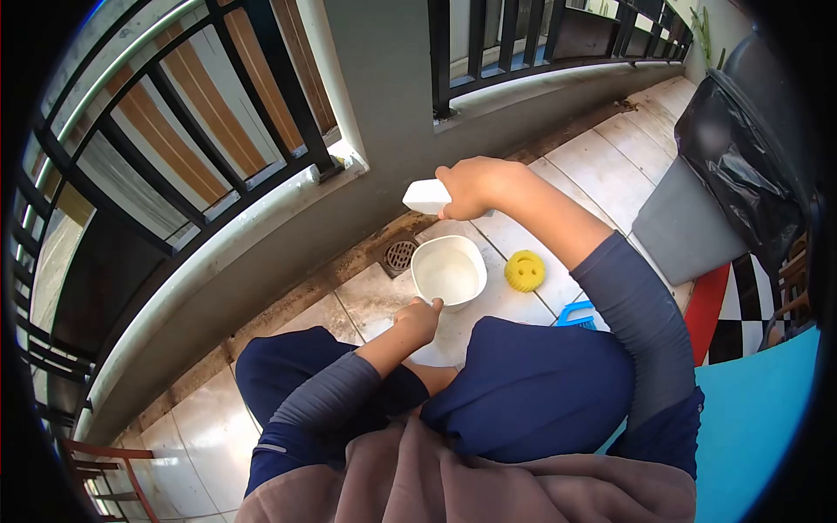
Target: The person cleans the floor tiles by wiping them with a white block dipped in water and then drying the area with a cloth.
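By the floor's (196, 436) wall (388, 96) edge, our left hand (417, 322) pinches the tub (475, 268); steady, even pressure helps. Our right hand (467, 187) grips a white object (425, 197).

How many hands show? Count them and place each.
2: the left hand at the near rim of the white tub, the right hand beyond it, holding a white object.

A white block (425, 197) is gripped in the right hand (468, 188); the tub's (448, 272) rim is held by the left hand (418, 321), beside the drain (400, 254).
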The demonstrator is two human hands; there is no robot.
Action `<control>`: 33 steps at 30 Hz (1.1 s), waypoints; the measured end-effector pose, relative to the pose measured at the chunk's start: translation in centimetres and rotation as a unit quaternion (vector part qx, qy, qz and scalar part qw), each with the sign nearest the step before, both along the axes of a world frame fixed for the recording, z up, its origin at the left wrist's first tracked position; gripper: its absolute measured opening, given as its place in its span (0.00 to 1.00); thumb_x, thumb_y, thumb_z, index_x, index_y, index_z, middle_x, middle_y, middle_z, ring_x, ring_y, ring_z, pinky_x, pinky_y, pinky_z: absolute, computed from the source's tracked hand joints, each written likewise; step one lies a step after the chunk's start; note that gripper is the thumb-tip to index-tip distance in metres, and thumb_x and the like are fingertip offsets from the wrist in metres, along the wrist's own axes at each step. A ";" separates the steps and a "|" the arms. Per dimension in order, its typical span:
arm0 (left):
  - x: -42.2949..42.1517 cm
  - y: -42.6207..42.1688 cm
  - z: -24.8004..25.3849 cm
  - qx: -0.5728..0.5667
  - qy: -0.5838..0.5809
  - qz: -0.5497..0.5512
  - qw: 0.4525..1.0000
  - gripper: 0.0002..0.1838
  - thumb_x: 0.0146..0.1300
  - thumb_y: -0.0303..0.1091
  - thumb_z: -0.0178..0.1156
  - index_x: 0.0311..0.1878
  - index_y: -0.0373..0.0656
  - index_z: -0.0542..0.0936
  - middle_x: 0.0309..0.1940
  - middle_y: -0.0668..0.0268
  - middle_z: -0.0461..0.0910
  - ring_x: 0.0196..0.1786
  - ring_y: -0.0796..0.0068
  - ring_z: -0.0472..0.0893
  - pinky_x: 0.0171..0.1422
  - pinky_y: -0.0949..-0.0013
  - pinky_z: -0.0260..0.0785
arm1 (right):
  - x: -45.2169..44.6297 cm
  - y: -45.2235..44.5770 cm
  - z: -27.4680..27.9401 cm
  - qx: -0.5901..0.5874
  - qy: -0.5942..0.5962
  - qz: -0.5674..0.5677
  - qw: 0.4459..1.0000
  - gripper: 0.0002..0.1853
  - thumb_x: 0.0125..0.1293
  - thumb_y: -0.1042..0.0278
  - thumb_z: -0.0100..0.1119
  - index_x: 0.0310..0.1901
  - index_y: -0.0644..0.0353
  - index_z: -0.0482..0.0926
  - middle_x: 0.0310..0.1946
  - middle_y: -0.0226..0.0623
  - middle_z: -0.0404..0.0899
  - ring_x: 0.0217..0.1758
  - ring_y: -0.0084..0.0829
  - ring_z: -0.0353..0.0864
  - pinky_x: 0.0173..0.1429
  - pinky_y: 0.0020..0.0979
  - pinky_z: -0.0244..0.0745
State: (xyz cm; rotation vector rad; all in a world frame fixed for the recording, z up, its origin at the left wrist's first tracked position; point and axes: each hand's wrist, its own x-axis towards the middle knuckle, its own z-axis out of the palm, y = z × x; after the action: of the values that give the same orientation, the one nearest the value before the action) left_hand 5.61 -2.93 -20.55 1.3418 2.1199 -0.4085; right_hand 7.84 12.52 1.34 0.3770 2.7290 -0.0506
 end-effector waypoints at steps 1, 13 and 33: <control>-0.4 0.0 0.1 -0.008 0.023 -0.001 1.000 0.32 0.55 0.24 0.54 0.65 0.49 0.57 0.48 0.47 0.72 0.47 0.54 0.79 0.43 0.61 0.75 | 0.8 0.5 -0.2 -0.014 0.020 0.001 1.000 0.30 0.58 0.49 0.57 0.53 0.67 0.67 0.43 0.52 0.78 0.48 0.47 0.77 0.51 0.41 0.72; -5.2 -1.0 0.0 -0.070 0.111 -0.130 0.983 0.26 0.65 0.31 0.46 0.65 0.68 0.61 0.53 0.51 0.70 0.50 0.57 0.79 0.44 0.60 0.74 | 7.0 3.0 -3.3 -0.086 0.103 0.003 0.991 0.29 0.58 0.50 0.57 0.50 0.67 0.67 0.43 0.52 0.78 0.49 0.48 0.76 0.52 0.42 0.72; -5.0 -3.6 -0.6 0.087 0.096 -0.178 0.975 0.21 0.62 0.31 0.49 0.57 0.65 0.69 0.44 0.58 0.72 0.46 0.59 0.79 0.48 0.54 0.69 | 1.8 -3.0 -11.4 0.005 -0.214 0.000 0.977 0.18 0.47 0.67 0.55 0.42 0.55 0.82 0.40 0.35 0.82 0.42 0.31 0.82 0.41 0.34 0.76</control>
State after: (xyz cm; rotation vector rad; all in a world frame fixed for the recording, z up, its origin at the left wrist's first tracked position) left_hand 0.64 -6.55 -21.13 1.8634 2.1060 -0.5245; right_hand 9.64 9.51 -10.02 0.3449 2.3031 0.0399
